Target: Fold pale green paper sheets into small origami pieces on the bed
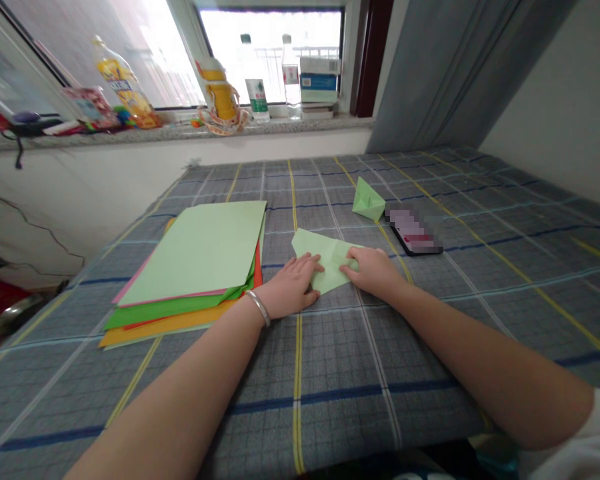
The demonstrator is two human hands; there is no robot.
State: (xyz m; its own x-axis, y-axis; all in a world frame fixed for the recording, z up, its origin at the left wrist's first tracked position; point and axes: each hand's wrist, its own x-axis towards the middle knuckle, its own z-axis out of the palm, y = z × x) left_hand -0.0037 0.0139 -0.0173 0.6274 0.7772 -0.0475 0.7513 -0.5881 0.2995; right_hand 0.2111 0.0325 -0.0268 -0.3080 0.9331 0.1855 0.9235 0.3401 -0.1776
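A folded sheet of light green paper (325, 261) lies on the plaid cloth in front of me, creased across its middle. My left hand (291, 285), with a silver bangle at the wrist, rests on its left part; the fingers lie flat and the thumb is spread toward the near edge. At the right side, my right hand (373, 268) pinches the paper between thumb and fingers, covering that corner. Beyond it stands a small folded green paper shape (367, 200) with pointed tips, beside a phone (413, 230).
A stack of coloured paper sheets (195, 253) lies to the left, light green on top. The plaid cloth (260, 413) covers the whole surface. Along the windowsill (180, 137) stand bottles, a yellow cup (224, 97) and boxes (320, 80). A grey curtain (430, 80) hangs at the right.
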